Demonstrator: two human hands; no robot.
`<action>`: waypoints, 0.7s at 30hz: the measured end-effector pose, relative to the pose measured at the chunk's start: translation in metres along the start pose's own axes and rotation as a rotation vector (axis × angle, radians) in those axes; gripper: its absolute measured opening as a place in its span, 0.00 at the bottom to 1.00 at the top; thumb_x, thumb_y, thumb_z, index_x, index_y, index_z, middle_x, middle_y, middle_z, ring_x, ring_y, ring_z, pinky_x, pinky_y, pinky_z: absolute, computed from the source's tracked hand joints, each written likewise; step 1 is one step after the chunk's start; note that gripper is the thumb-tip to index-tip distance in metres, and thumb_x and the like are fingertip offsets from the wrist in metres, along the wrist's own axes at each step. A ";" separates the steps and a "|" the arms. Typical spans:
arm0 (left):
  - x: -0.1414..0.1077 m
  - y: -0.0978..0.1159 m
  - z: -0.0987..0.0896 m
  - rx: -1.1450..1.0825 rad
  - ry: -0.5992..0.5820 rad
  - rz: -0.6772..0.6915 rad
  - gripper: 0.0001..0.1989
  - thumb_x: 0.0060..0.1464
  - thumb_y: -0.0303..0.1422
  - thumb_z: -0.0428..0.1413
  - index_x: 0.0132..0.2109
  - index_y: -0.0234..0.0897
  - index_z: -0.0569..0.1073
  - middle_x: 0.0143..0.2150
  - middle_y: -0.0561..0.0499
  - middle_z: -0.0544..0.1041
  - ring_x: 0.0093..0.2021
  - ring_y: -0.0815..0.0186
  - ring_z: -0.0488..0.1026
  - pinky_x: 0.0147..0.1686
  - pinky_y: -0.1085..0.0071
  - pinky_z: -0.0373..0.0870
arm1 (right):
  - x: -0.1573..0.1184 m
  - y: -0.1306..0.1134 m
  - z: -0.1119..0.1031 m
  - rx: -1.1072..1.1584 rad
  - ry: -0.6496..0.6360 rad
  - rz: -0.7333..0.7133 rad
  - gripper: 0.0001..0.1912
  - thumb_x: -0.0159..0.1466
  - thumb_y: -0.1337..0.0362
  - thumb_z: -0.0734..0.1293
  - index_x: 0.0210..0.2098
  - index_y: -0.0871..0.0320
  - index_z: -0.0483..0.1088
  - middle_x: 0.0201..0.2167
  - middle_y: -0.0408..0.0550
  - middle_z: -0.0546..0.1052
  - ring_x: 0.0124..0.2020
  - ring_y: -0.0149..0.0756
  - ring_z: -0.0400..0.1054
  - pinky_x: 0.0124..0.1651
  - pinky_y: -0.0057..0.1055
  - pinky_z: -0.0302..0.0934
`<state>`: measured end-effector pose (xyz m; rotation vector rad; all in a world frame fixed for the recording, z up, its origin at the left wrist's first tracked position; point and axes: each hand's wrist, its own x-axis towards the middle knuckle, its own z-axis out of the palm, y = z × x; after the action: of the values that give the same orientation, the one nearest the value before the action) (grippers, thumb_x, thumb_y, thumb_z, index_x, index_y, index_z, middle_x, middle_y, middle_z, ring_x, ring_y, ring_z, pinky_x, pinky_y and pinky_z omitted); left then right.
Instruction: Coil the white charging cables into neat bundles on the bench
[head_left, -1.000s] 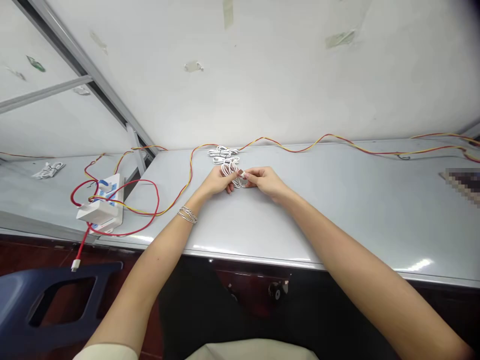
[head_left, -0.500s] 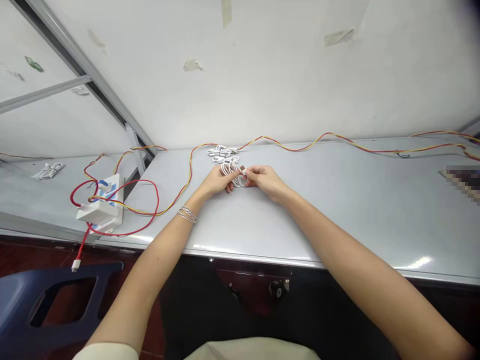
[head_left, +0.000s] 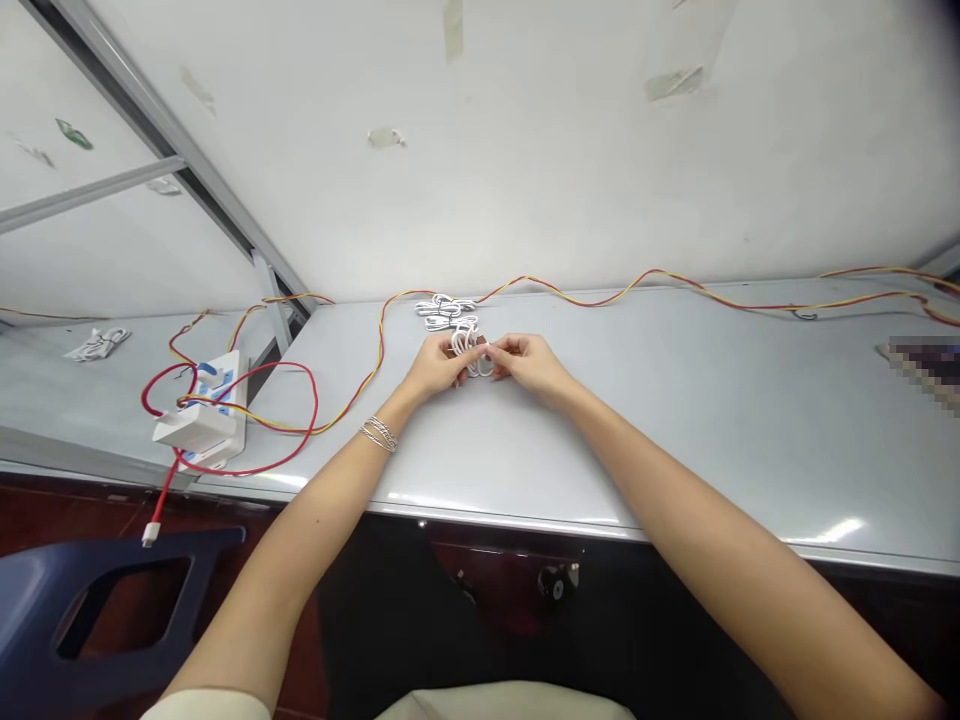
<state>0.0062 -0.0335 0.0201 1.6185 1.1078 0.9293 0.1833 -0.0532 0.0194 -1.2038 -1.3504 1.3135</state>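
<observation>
My left hand (head_left: 442,365), with bracelets on its wrist, is closed on a coiled white cable (head_left: 465,340) above the grey table. Close against it on the right, my right hand (head_left: 525,358) pinches part of the same cable, with thumb and forefinger near my left thumb. Fingers partly hide the cable's end. Just behind my hands, two bundled white cables (head_left: 447,305) with dark ties lie on the table near the wall.
Red and yellow twisted wire (head_left: 592,300) runs along the wall side of the table (head_left: 720,420). At the left stands a white power strip (head_left: 236,400) with plugs and a red cable (head_left: 315,390). A blue chair (head_left: 37,570) is at the lower left.
The coil has shifted slightly right, and its loops look more bunched between my hands. The cable's connector, visible before at my right fingertips, is now mostly covered.
</observation>
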 end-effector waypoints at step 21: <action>-0.011 0.024 0.035 0.005 0.115 0.064 0.18 0.51 0.46 0.63 0.29 0.34 0.73 0.24 0.51 0.73 0.28 0.67 0.71 0.26 0.73 0.66 | -0.007 -0.002 0.000 -0.193 -0.186 -0.158 0.15 0.52 0.55 0.70 0.22 0.57 0.63 0.20 0.39 0.63 0.25 0.29 0.53 0.29 0.30 0.50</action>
<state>0.0405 -0.0576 0.0323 1.6293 1.1429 1.0739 0.1845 -0.0606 0.0215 -1.0969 -1.7026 1.2277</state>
